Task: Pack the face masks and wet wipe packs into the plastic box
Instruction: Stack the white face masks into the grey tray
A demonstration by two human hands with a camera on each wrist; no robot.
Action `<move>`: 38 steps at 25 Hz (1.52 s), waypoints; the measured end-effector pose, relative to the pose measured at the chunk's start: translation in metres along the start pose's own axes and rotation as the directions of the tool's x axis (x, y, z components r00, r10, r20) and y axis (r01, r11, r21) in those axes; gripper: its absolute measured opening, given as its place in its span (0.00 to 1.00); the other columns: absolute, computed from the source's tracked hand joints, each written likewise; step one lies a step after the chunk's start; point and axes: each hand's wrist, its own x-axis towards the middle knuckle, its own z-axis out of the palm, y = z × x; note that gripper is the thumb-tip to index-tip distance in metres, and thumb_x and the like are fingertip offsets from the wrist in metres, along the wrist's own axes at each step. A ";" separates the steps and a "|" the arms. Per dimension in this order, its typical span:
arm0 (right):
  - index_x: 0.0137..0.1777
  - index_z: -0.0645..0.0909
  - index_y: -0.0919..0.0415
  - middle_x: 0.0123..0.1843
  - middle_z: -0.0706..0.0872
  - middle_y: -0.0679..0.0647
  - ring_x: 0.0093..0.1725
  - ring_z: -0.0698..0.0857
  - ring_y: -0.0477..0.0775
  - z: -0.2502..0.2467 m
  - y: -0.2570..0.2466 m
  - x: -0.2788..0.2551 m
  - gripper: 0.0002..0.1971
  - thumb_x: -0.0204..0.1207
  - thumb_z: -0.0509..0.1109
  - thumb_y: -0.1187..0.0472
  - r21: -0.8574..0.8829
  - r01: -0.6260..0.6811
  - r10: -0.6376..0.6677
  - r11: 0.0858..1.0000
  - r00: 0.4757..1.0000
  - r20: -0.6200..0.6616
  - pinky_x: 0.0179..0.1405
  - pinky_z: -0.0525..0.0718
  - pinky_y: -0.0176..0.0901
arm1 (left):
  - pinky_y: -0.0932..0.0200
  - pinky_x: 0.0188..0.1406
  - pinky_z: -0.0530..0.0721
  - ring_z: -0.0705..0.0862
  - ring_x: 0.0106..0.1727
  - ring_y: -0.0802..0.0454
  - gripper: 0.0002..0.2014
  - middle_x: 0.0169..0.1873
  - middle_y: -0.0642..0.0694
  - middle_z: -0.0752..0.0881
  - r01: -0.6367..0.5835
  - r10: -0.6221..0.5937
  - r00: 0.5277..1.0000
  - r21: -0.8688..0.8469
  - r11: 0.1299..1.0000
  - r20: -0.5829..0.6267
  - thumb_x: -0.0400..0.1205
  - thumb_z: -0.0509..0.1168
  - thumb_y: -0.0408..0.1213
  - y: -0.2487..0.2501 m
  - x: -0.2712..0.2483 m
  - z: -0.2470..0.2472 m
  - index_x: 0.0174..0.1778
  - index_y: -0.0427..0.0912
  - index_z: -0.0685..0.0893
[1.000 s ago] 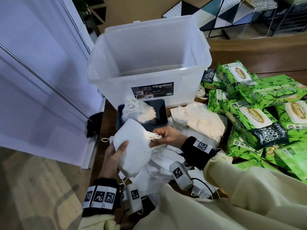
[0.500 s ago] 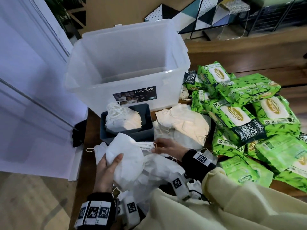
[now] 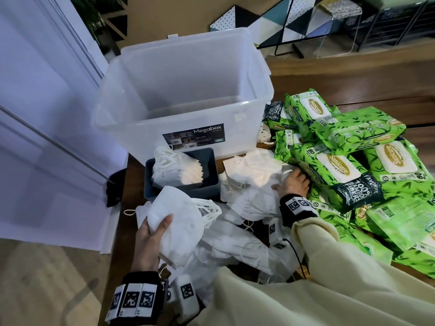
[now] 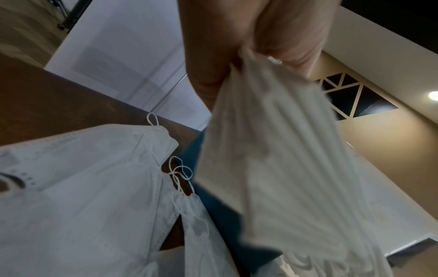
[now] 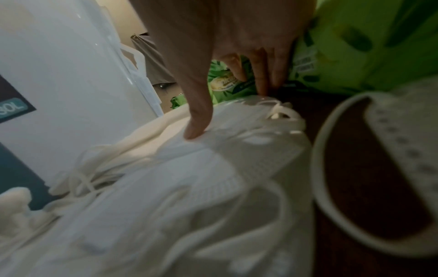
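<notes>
My left hand grips a stack of white face masks just above the loose mask pile at the table's near edge; the left wrist view shows my fingers curled round that stack. My right hand reaches into the cream masks beside the green wet wipe packs, fingers straight, thumb pressing a mask. The clear plastic box stands behind, nothing visible inside.
A small dark tray in front of the box holds a bundle of masks. Wet wipe packs pile up across the right half of the wooden table. A white panel runs along the table's left side.
My right hand has let go of the held stack and moved right, onto the cream masks by the wet wipe packs. The left hand has lowered the stack slightly.
</notes>
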 end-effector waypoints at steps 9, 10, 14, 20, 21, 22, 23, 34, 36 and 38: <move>0.70 0.66 0.69 0.67 0.76 0.72 0.67 0.76 0.68 -0.010 0.017 -0.003 0.34 0.66 0.78 0.68 0.386 -0.051 0.063 0.921 0.998 -0.019 0.66 0.73 0.55 | 0.48 0.56 0.82 0.86 0.55 0.43 0.14 0.52 0.43 0.89 0.020 -0.021 1.000 -0.026 0.999 -0.017 0.77 0.70 0.32 -0.001 0.003 -0.004 0.59 0.39 0.83; 0.65 0.72 0.70 0.61 0.81 0.71 0.61 0.83 0.61 -0.012 0.023 -0.008 0.28 0.66 0.77 0.71 0.501 -0.078 0.078 0.862 0.997 0.022 0.59 0.79 0.50 | 0.47 0.56 0.82 0.86 0.55 0.43 0.14 0.52 0.43 0.89 0.022 -0.023 1.000 -0.025 0.999 -0.016 0.77 0.70 0.32 0.000 0.003 -0.004 0.58 0.39 0.84; 0.34 0.78 0.66 0.29 0.84 0.61 0.16 0.80 0.40 -0.029 0.041 -0.042 0.09 0.70 0.71 0.78 0.801 -0.227 -0.020 0.554 0.958 0.286 0.19 0.80 0.30 | 0.52 0.49 0.85 0.87 0.51 0.47 0.13 0.50 0.45 0.89 0.019 -0.019 1.000 -0.017 1.000 -0.015 0.77 0.69 0.33 0.003 0.004 -0.001 0.59 0.39 0.83; 0.40 0.80 0.55 0.29 0.90 0.46 0.31 0.85 0.47 -0.054 0.024 -0.085 0.11 0.73 0.70 0.74 0.852 0.028 -0.321 0.524 0.932 0.167 0.33 0.82 0.37 | 0.55 0.41 0.85 0.86 0.46 0.47 0.14 0.46 0.44 0.88 0.074 -0.075 0.997 0.043 0.996 0.036 0.78 0.69 0.35 0.005 0.001 0.012 0.59 0.39 0.82; 0.42 0.81 0.53 0.34 0.91 0.47 0.34 0.86 0.46 -0.055 0.014 -0.092 0.11 0.74 0.70 0.72 0.801 0.191 -0.376 0.567 0.925 0.046 0.36 0.83 0.37 | 0.52 0.46 0.85 0.86 0.49 0.44 0.16 0.49 0.42 0.88 0.093 -0.096 0.994 0.054 0.994 0.059 0.77 0.70 0.36 0.004 0.000 0.016 0.60 0.38 0.81; 0.47 0.82 0.53 0.40 0.92 0.50 0.39 0.88 0.46 -0.056 0.004 -0.101 0.11 0.74 0.70 0.71 0.689 0.434 -0.492 0.581 0.861 -0.128 0.41 0.86 0.37 | 0.48 0.51 0.85 0.86 0.53 0.42 0.18 0.52 0.40 0.88 0.104 -0.109 0.990 0.065 0.992 0.084 0.77 0.70 0.38 0.003 -0.001 0.019 0.62 0.38 0.81; 0.53 0.84 0.56 0.47 0.91 0.53 0.45 0.89 0.47 -0.053 -0.006 -0.109 0.11 0.75 0.69 0.71 0.507 0.700 -0.666 0.503 0.688 -0.289 0.48 0.87 0.38 | 0.47 0.54 0.84 0.86 0.55 0.41 0.19 0.55 0.39 0.88 0.108 -0.114 0.988 0.064 0.992 0.103 0.77 0.70 0.38 0.003 -0.004 0.023 0.64 0.38 0.81; 0.60 0.86 0.61 0.63 0.86 0.54 0.67 0.82 0.54 -0.011 -0.030 -0.135 0.16 0.83 0.56 0.66 -0.106 0.948 -0.939 -0.298 -0.312 -0.148 0.63 0.82 0.50 | 0.49 0.55 0.82 0.83 0.56 0.39 0.25 0.56 0.35 0.84 0.181 -0.181 0.983 0.026 0.983 -0.026 0.84 0.53 0.54 0.005 -0.013 0.026 0.61 0.36 0.80; 0.60 0.85 0.61 0.63 0.86 0.54 0.67 0.83 0.54 -0.006 -0.035 -0.143 0.15 0.83 0.58 0.66 -0.115 0.942 -0.934 -0.316 -0.330 -0.139 0.62 0.82 0.49 | 0.51 0.49 0.82 0.83 0.54 0.38 0.27 0.56 0.34 0.84 0.195 -0.194 0.980 0.030 0.980 -0.034 0.84 0.53 0.56 0.005 -0.012 0.028 0.63 0.34 0.79; 0.60 0.85 0.60 0.63 0.86 0.55 0.66 0.83 0.54 0.001 -0.036 -0.149 0.14 0.82 0.59 0.64 -0.149 0.940 -0.938 -0.308 -0.326 -0.115 0.60 0.83 0.48 | 0.50 0.50 0.82 0.83 0.54 0.38 0.27 0.59 0.35 0.83 0.187 -0.182 0.981 0.065 0.980 -0.072 0.83 0.56 0.55 0.003 -0.010 0.030 0.67 0.35 0.77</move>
